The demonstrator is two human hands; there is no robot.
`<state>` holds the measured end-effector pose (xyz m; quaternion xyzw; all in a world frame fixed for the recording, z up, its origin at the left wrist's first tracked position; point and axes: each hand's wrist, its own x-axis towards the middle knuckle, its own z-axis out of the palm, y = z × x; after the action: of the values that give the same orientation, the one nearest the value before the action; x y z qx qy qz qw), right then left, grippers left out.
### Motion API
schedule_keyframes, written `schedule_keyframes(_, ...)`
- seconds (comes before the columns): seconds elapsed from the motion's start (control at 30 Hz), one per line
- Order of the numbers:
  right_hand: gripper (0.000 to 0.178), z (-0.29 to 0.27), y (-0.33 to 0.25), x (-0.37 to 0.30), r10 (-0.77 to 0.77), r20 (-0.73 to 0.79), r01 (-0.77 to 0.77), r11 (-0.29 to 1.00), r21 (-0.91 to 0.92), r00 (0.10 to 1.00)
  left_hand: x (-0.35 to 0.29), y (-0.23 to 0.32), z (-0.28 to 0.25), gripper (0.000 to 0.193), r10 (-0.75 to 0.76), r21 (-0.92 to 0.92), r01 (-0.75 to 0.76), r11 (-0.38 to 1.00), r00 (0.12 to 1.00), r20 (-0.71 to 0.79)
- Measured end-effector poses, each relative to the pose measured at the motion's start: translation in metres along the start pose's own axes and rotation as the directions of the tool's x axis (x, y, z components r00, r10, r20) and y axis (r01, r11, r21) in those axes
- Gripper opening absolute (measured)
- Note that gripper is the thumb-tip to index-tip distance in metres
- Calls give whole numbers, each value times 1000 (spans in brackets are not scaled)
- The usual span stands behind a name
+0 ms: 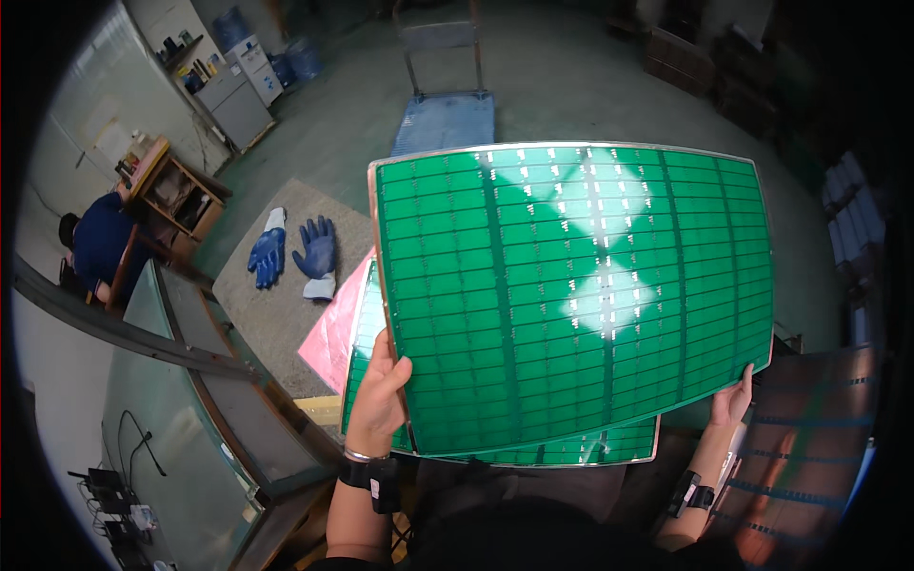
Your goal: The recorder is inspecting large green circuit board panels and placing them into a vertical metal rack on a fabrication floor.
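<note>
Green panel (552, 305) is spanning both hands.
Left hand (378, 404) is gripping its left edge, right hand (731, 402) its lower-right corner; its long axis is running crosswise.

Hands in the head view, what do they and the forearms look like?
The left hand and right hand are ungloved; the forearms show no sleeves. The left wrist has a silvery bangle and black strap with a small module; the right, a similar black band.

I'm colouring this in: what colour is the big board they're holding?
The big board is green with a darker grid; head view.
</note>
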<state>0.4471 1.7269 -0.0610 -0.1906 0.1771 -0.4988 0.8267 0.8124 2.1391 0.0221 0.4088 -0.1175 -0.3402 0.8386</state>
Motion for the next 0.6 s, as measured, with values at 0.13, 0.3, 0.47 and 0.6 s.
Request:
schedule_keyframes(0.13, 40, 14, 8, -9, -40, 59, 47, 992, -114, 997, -4, -2, -18, 56, 42, 37, -40, 998, 997, -57)
schedule_keyframes(0.3, 43, 37, 20, -18, -33, 136, 52, 989, -141, 990, -5, -6, -38, 60, 73, 20, -72, 997, 992, -102)
schedule_keyframes(0.47, 48, 61, 36, -21, -73, 114, 96, 972, -212, 991, -10, -5, -51, 61, 93, 27, -90, 996, 985, -144)
schedule_keyframes(0.6, 49, 86, 45, -22, -40, 61, 55, 962, -269, 997, -10, -7, -61, 62, 89, 5, -90, 996, 986, -144)
